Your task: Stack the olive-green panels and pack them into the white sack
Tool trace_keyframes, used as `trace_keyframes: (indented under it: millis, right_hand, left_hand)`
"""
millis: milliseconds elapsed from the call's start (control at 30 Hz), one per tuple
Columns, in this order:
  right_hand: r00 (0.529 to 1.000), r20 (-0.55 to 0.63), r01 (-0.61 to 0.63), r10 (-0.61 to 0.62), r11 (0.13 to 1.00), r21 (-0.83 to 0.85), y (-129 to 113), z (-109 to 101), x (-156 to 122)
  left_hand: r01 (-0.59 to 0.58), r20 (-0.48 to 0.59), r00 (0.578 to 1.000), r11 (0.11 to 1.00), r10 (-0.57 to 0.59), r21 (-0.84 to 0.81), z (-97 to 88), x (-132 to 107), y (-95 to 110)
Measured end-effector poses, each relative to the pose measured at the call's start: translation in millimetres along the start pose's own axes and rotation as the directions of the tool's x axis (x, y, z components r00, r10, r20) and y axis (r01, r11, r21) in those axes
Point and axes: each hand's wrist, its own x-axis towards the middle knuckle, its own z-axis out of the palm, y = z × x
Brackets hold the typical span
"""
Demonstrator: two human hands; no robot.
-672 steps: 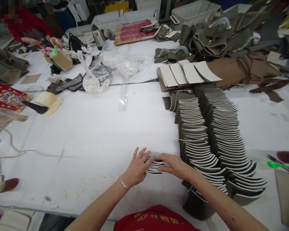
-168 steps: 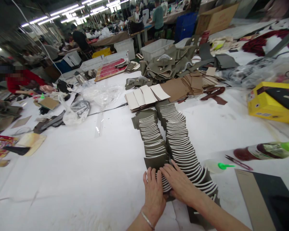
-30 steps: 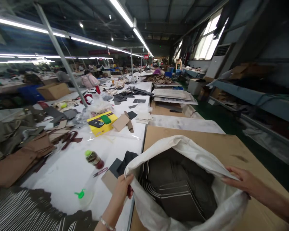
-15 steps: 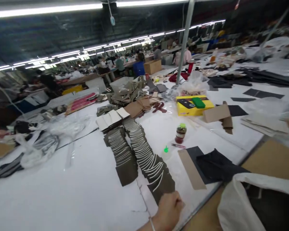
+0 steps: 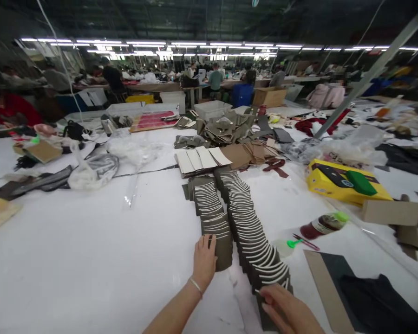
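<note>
On the white table [image 5: 107, 250], two rows of overlapping dark olive pieces ran side by side. The left hand [image 5: 205, 260] touched the side of the left row [image 5: 213, 211] near its close end; the right hand [image 5: 282, 301] was at the near end of the right row [image 5: 252, 232]. Whether either grip was clamped on a piece, I cannot tell.

Olive pcs [image 5: 252, 236] w/ wht stripe-like edges, brn panels [image 5: 235, 157], yel box [image 5: 334, 192], wht tbl [image 5: 125, 264].
</note>
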Motion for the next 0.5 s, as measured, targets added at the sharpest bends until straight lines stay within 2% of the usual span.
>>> trace_keyframes:
  millis: [100, 200, 333, 500]
  right_hand:
    - [0.996, 0.085, -0.033, 0.033, 0.999, 0.000, -8.1, 0.8, 33.6]
    - [0.991, 0.128, -0.051, 0.044, 0.998, 0.049, -3.9, -1.3, 57.1]
    - [0.992, 0.118, -0.066, 0.054, 0.993, 0.101, 5.0, -8.3, 82.8]
    - [0.993, 0.111, -0.061, 0.047, 0.991, 0.121, 15.4, -15.2, 113.5]
  left_hand:
    - [0.009, -0.040, 0.999, 0.999, -0.007, 0.040, 17.6, 7.0, 2.1]
    - [0.012, -0.075, 0.997, 0.997, -0.006, 0.080, 27.7, 11.0, 5.6]
    - [0.011, -0.103, 0.995, 0.992, 0.001, 0.124, 30.2, 7.5, 8.7]
    - [0.019, -0.087, 0.996, 0.990, -0.006, 0.142, 24.4, 4.2, 12.8]
